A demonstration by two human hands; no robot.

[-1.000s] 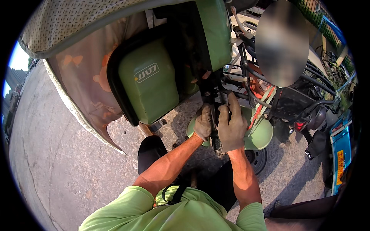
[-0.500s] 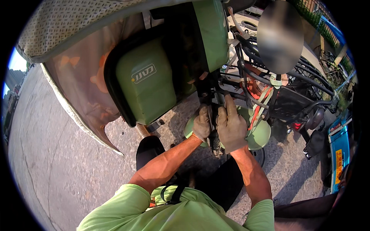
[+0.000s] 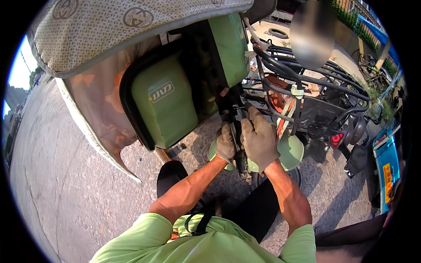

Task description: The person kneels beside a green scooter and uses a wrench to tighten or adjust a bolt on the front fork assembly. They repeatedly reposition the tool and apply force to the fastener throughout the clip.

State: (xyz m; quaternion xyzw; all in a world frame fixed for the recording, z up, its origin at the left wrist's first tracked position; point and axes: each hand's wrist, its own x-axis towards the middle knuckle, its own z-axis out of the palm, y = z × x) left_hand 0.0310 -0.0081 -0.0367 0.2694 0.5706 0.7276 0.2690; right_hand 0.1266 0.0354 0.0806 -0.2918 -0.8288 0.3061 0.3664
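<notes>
Both my hands wear grey-brown work gloves and lie either side of a narrow black upright part point(image 3: 239, 158) on a green scooter. My left hand point(image 3: 225, 143) is closed against its left side, the thumb pointing up; what lies inside the fingers is hidden. On the other side, my right hand point(image 3: 261, 141) reaches forward, index finger stretched toward the dark bracket above and the other fingers partly bent. Its fingertips touch the black part. Rounded light-green panels point(image 3: 293, 152) show beside and below the hands. A green leg shield point(image 3: 165, 98) with black edging stands to the left.
A patterned windshield cover point(image 3: 96, 37) hangs from the upper left. At right stand a black metal rack point(image 3: 324, 83) with straps tied on and a blue vehicle panel point(image 3: 383, 162) with a yellow plate. A person, blurred, is beyond the rack. Concrete ground point(image 3: 79, 188) lies around.
My view has shifted, so the scooter sits slightly left and lower. My right hand's index finger still points forward, its other fingers a little further up the black part. Left hand keeps its grip.
</notes>
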